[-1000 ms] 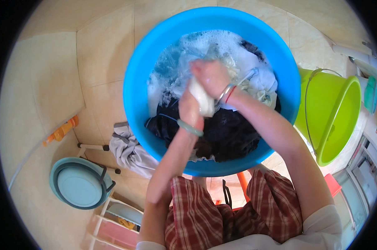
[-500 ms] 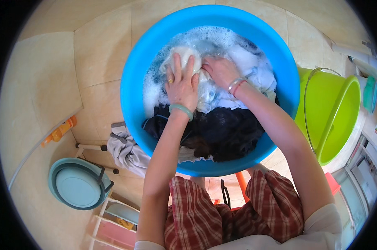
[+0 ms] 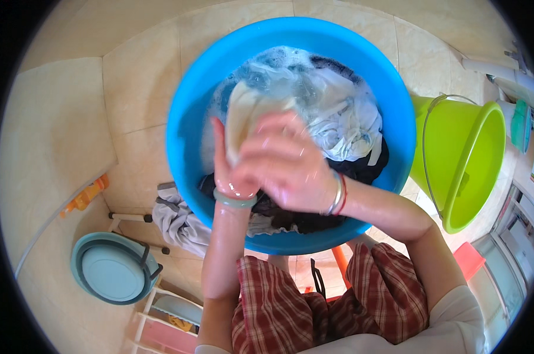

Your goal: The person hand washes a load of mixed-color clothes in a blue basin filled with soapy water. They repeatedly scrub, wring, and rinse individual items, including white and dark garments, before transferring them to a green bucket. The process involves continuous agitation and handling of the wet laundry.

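Note:
A blue basin (image 3: 181, 88) holds soapy water and soaked laundry. My left hand (image 3: 225, 171), with a pale green bangle at the wrist, is lifted over the near side; its thumb points up at the left. A cream-coloured cloth (image 3: 246, 106) rises just beyond it, where its other fingers are hidden. My right hand (image 3: 299, 171), smeared by motion, crosses in front of the left palm beside the cloth's lower end. Whether either hand grips the cloth is not visible. White wet garments (image 3: 349, 127) lie right of the hands, and dark clothing (image 3: 370, 171) lies partly beneath them.
A lime-green bucket (image 3: 447, 153) with a wire handle lies tilted at the right. Grey clothing (image 3: 175, 218) is left of the basin. Lower left are a grey-green small basin (image 3: 110, 268) and a white rack (image 3: 140, 327). Orange bottles (image 3: 87, 194) stand along the left wall.
Both hands have come up out of the suds toward me, and the right has crossed over the left. The left hand has turned over. The cream cloth is now raised and stretched.

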The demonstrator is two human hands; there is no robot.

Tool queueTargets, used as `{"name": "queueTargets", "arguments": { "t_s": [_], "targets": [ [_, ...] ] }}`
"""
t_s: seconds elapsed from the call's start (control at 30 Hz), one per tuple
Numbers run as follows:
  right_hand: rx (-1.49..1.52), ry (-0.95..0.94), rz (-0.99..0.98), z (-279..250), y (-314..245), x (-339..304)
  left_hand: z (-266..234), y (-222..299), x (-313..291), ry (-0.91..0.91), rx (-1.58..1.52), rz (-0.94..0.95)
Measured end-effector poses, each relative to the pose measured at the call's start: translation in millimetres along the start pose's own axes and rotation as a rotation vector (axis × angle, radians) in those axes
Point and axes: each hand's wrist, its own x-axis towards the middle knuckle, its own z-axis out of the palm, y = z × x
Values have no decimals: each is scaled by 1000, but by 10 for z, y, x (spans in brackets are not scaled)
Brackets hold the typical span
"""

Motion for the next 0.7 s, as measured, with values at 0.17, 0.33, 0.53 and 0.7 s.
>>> {"name": "queueTargets", "arguments": {
  "t_s": [0.17,0.33,0.53,0.7],
  "targets": [
    [300,-133,-72,29,-175,-42,366,-104,-37,260,468,225],
    [431,95,446,62,251,54,162,-385,128,368,482,515],
    [834,219,885,303,96,-154,359,-494,157,409,1255,1039],
    [917,323,988,334,54,-114,428,-501,210,443,1222,1034]
  ]
}}
